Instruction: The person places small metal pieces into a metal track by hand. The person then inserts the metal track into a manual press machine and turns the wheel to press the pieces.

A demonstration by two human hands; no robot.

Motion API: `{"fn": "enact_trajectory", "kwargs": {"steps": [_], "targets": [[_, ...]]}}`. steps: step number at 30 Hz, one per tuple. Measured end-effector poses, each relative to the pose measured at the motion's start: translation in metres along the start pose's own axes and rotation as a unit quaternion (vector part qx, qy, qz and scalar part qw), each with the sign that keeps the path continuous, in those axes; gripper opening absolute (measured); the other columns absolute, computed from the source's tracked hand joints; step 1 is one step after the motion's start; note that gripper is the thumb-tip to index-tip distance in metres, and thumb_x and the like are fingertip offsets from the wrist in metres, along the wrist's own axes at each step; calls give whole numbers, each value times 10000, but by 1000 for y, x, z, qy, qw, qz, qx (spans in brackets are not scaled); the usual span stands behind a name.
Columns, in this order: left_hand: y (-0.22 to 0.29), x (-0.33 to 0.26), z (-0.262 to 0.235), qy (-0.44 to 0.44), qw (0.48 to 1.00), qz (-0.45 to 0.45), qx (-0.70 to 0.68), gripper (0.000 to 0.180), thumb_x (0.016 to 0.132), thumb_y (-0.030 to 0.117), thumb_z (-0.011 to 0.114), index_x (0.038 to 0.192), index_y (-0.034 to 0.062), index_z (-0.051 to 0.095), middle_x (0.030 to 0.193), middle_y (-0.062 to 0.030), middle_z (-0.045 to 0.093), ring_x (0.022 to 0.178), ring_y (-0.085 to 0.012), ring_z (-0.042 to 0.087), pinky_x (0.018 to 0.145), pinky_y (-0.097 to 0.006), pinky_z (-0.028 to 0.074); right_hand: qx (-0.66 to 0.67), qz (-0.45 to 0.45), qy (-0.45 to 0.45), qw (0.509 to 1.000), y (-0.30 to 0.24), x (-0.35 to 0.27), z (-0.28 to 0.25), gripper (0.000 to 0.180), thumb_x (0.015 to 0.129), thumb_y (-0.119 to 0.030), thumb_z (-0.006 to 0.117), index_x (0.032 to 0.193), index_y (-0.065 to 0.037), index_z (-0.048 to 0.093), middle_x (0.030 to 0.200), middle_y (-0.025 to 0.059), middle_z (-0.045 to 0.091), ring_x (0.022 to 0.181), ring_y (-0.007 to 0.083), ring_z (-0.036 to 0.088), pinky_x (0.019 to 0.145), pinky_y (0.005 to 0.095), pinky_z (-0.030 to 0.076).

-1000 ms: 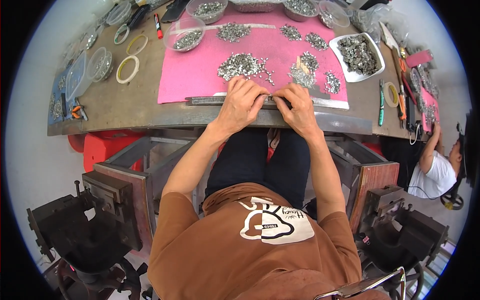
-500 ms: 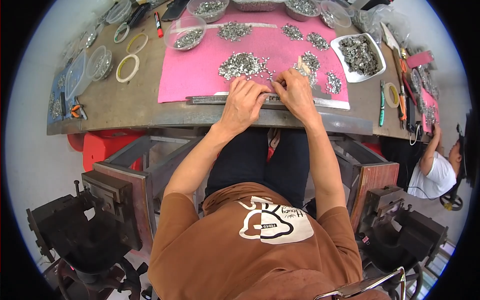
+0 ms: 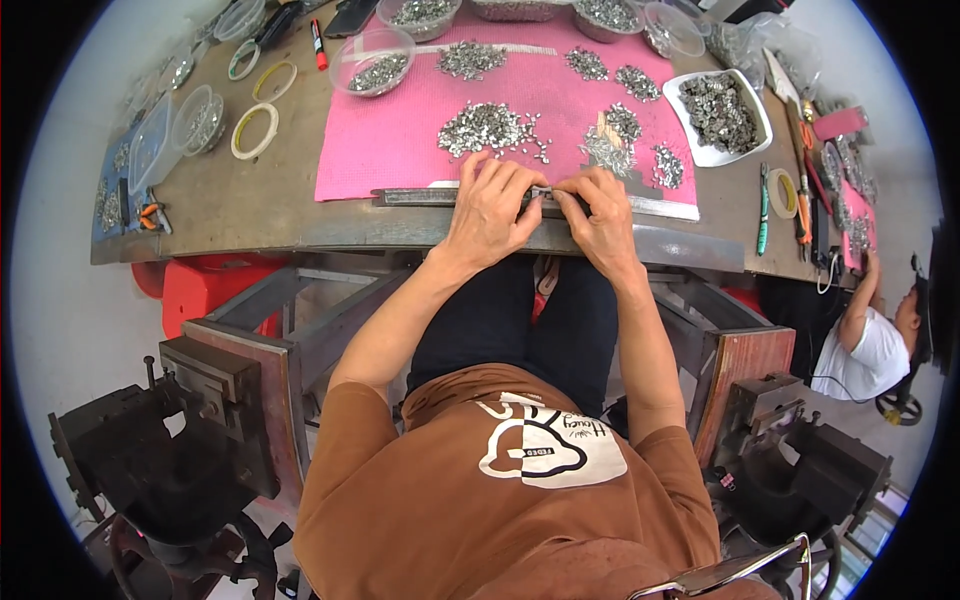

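Both hands low on a pink mat, at the near edge of the counter. Left hand laid over a long grey metal strip, fingers curled down onto it. Right hand just beside, fingertips pinched narrow at the strip's top where the two hands meet; too small to tell what sits in the pinch. Strip lying flat along the mat's near border, parallel to the counter edge, its left end bare.

Heaps of small silvery metal pieces scattered over the mat just beyond the knuckles. White square tray at right, heaped with the same pieces. Clear round bowl at the mat's far left corner, more clear tubs along the far edge. Tape rolls on bare wood well left of the mat; red marker near the far edge. Green-handled tool lying right of the mat. No labels readable.

Bare brown wood between mat and tape rolls, open at left. Narrow margin only between strip and the counter's front edge. Red stool below at left, dark metal machines at both lower corners. Another person in a white shirt at far right, arm raised to the counter's end.
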State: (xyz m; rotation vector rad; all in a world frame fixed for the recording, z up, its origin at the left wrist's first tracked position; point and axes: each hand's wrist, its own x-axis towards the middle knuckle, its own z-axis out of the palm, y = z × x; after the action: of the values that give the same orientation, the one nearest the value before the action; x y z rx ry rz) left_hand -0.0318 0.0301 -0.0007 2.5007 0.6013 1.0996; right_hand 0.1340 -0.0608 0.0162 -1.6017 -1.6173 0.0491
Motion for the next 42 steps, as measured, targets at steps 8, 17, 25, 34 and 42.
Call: {"fn": "enact_trajectory", "kwargs": {"steps": [8,17,25,34,42], "targets": [[6,1,6,20,1000,-4,13,219,834,201,762,1022,119,686,881,-29,601,909,-235,589,1058,-502,349,30,78,-34,996,14,23,2,69,877,-86,707,938,-59,725,861,93,655,812,276,635,775,386,434],[4,-1,9,28,999,-19,-7,137,829,191,779,950,142,737,872,-14,593,897,-219,577,1053,-502,349,-88,11,-97,991,20,40,1,137,871,-100,719,1002,-60,730,868,100,644,802,277,635,778,399,467],[6,-2,9,22,999,-33,2,152,832,197,781,964,138,734,876,-19,596,902,-223,576,1050,-486,353,-28,55,-101,993,26,36,-5,117,888,-120,703,997,-93,736,857,91,634,829,279,623,848,407,415],[-19,28,-5,-31,998,-17,61,99,882,186,730,974,158,751,863,-7,639,890,-212,589,1042,-482,333,-49,34,-100,993,29,44,7,109,872,-40,704,975,-3,708,868,141,647,772,293,655,697,394,505],[-35,43,1,-103,992,39,63,82,867,176,734,933,128,728,889,-15,628,931,-221,578,1045,-500,325,11,50,-93,994,8,13,-15,90,875,-43,709,951,-8,676,893,111,643,849,303,634,795,392,475]]}}
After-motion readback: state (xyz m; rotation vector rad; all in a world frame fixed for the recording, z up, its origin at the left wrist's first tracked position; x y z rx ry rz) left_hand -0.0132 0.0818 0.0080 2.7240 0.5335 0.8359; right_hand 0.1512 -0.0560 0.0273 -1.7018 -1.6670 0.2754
